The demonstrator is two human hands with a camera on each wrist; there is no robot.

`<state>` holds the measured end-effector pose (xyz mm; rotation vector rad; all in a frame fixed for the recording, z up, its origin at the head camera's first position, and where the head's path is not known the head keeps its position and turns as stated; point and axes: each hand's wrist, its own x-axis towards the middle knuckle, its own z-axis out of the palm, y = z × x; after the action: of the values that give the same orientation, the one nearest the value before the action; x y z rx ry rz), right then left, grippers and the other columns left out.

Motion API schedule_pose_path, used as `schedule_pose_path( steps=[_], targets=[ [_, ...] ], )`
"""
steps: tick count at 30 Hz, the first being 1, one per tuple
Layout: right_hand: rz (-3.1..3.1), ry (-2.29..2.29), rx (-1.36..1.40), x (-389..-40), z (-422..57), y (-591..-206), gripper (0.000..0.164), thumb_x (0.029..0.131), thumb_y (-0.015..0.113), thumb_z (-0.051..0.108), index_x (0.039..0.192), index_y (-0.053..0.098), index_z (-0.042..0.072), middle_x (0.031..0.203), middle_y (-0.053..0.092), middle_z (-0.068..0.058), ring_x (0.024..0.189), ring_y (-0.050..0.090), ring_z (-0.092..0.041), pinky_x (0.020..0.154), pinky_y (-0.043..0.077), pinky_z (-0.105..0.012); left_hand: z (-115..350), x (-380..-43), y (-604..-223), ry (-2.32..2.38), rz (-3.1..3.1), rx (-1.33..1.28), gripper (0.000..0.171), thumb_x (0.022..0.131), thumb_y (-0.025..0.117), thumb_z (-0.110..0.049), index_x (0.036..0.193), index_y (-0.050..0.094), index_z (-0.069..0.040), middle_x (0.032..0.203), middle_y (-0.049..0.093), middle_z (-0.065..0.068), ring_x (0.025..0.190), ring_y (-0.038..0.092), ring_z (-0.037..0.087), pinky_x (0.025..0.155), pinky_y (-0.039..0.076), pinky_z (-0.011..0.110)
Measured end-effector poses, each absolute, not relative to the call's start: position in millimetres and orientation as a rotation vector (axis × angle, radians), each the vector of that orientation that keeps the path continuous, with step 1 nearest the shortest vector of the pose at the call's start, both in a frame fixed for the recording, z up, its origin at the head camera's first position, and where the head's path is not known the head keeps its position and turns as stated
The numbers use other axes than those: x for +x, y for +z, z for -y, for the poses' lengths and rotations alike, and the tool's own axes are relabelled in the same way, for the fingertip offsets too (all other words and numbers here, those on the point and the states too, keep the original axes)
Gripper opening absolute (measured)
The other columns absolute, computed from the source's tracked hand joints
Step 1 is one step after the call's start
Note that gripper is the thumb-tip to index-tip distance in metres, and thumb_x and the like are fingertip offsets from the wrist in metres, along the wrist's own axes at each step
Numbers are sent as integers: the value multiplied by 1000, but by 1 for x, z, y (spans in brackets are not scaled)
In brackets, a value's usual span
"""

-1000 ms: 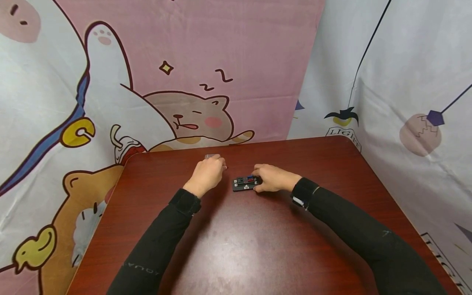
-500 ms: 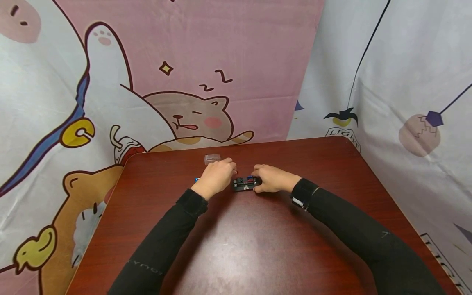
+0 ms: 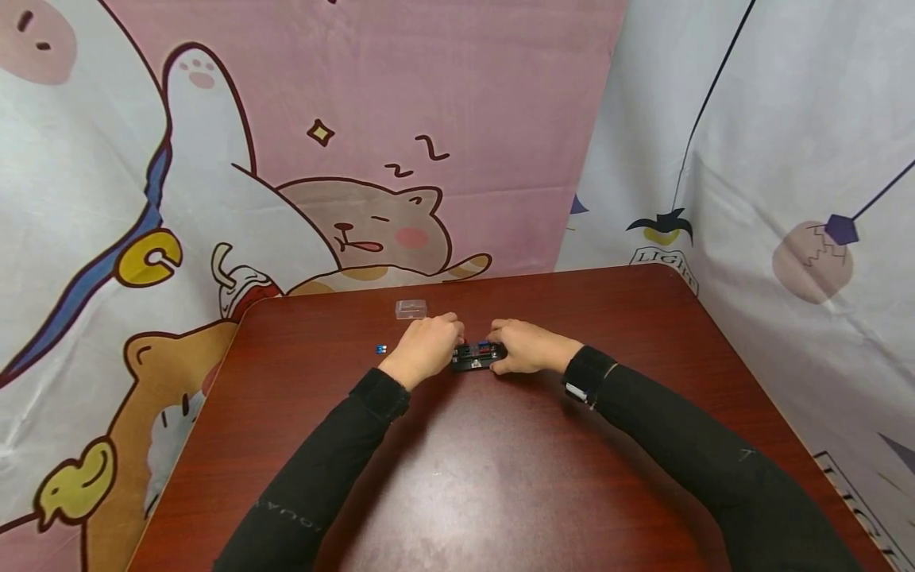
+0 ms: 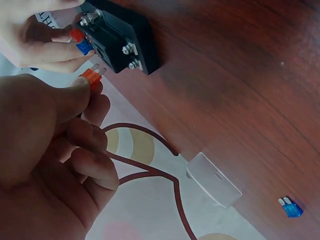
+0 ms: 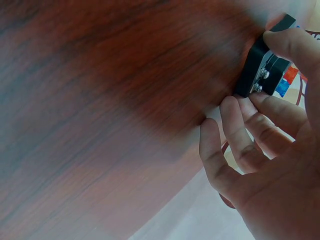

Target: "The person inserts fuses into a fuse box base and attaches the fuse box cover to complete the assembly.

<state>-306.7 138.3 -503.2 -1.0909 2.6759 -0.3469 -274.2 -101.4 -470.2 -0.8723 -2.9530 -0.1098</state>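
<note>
My left hand (image 3: 425,348) pinches an orange-red blade fuse (image 4: 91,78) between thumb and index finger, its metal prongs pointing at a black fuse box (image 3: 472,361). In the left wrist view a small gap shows between those prongs and the box. My right hand (image 3: 532,347) grips the right end of the box, thumb on the near side and fingers on the far side. A red fuse (image 5: 291,74) and a blue fuse (image 5: 282,88) sit in the box near the right fingers. Metal screw terminals (image 4: 131,48) line its edge.
On the brown table (image 3: 457,492), a loose blue blade fuse (image 3: 381,349) lies left of my left hand. A clear plastic cover (image 3: 411,309) rests near the far edge. Behind stands a cartoon-printed cloth (image 3: 500,119).
My left hand has moved right and slightly toward me, up to the fuse box's left end, uncovering the clear cover and the loose blue fuse. The right hand keeps its place on the box.
</note>
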Motion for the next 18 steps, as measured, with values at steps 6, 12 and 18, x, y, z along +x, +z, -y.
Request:
schedule_pose_path(
  steps=[6,12,18],
  targets=[
    [-2667,-344,-1051,-306,-138,-501,64,98,82,41,147,68,1,143,66,-15,123,69,-27,111,57,-47,99,-276,-475,-109,2972,-866,16,110,71,-24,113,83,-14,105,73,3,88,76,23,76,65,41],
    [-2666,-328,-1050,-307,-138,-502,65,99,81,42,148,67,1,144,65,-14,125,69,-27,112,57,-48,98,-278,-477,-112,2987,-865,14,109,73,-22,112,83,-13,104,74,3,87,75,21,77,65,40],
    [-2667,-330,-1043,-307,-138,-504,65,99,81,42,149,67,2,144,65,-13,123,68,-25,110,57,-47,97,-279,-480,-110,2985,-867,14,108,74,-22,113,83,-12,104,74,3,85,73,19,76,64,39]
  ],
)
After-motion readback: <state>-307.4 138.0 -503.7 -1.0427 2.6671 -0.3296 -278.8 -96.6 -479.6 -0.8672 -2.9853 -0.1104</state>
